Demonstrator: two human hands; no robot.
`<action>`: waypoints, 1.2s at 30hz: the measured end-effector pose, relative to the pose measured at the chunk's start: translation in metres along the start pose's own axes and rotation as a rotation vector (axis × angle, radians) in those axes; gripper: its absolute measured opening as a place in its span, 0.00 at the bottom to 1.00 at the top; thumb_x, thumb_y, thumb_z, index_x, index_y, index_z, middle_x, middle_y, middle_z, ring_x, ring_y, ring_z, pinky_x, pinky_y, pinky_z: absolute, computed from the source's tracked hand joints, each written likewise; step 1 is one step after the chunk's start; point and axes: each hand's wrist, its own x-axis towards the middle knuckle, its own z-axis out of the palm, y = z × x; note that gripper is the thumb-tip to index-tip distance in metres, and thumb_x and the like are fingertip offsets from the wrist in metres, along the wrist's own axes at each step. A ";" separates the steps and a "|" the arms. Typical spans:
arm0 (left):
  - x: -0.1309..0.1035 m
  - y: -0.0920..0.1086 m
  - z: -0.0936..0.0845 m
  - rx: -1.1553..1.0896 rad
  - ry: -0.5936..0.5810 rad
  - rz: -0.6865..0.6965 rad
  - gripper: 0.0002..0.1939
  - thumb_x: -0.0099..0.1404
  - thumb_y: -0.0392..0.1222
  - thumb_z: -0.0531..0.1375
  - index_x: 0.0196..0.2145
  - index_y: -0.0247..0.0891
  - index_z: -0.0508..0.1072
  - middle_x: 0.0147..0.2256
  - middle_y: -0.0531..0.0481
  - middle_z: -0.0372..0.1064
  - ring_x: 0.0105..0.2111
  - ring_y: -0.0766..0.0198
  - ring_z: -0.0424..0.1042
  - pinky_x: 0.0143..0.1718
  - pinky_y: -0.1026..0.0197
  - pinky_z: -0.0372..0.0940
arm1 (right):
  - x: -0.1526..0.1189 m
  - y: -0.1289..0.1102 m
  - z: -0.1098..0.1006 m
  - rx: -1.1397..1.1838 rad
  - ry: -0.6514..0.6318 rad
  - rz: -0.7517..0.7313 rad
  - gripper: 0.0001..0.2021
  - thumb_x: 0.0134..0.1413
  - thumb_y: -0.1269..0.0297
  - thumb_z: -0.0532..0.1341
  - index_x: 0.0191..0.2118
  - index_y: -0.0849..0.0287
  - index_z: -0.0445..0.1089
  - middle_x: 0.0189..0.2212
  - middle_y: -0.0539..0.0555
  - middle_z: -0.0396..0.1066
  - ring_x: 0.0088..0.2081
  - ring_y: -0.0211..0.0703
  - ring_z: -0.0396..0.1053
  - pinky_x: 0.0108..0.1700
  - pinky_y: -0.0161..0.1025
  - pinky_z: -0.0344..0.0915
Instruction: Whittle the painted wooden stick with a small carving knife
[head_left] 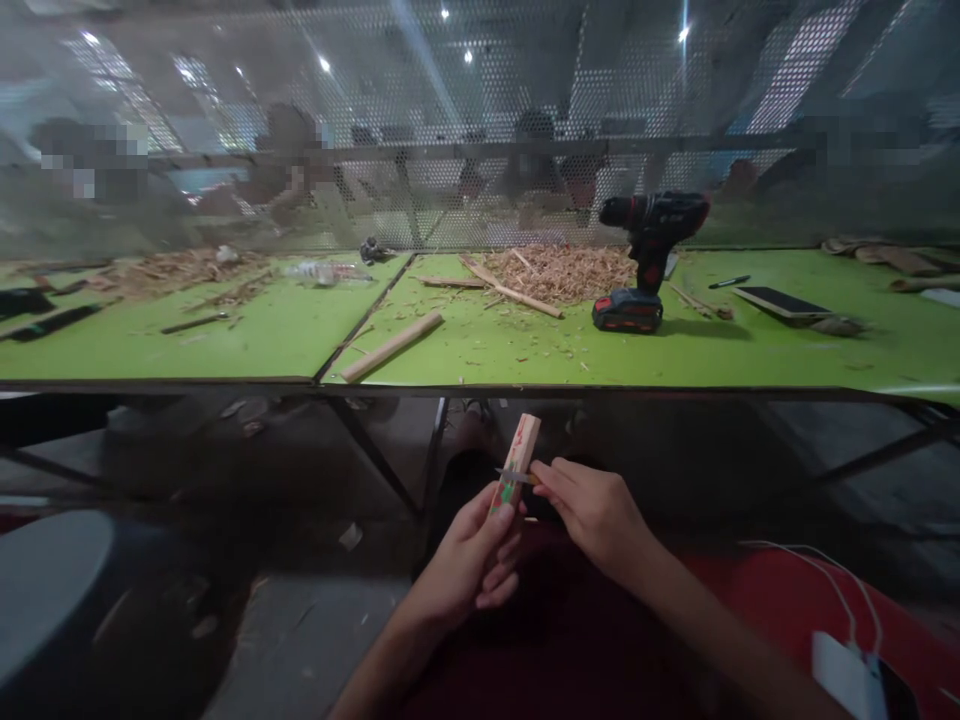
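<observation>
My left hand [480, 555] is closed around the lower end of a small squared wooden block [523, 445], held upright and tilted a little to the right above my lap. Red and green markings show on the block's face. In my right hand [596, 510] is a carving knife [516, 477], its short blade lying across the block just above my left fingers. The knife's handle is mostly hidden in my grip. Both hands are below and in front of the table's edge.
On the green table [510, 365] stand a cordless drill [651, 255], a heap of wood shavings [577, 272], a wooden stick [394, 347], a phone [782, 302] and a pen [730, 282]. Behind is a perforated screen [480, 190]. A white power bank [844, 675] with cables lies lower right.
</observation>
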 end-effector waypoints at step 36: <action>0.003 0.002 0.009 0.144 0.051 0.072 0.12 0.69 0.50 0.57 0.40 0.39 0.62 0.18 0.65 0.51 0.10 0.78 0.43 0.09 0.74 0.47 | 0.006 0.009 -0.015 -0.184 0.041 -0.121 0.15 0.68 0.64 0.53 0.44 0.65 0.75 0.24 0.51 0.70 0.24 0.36 0.65 0.26 0.36 0.56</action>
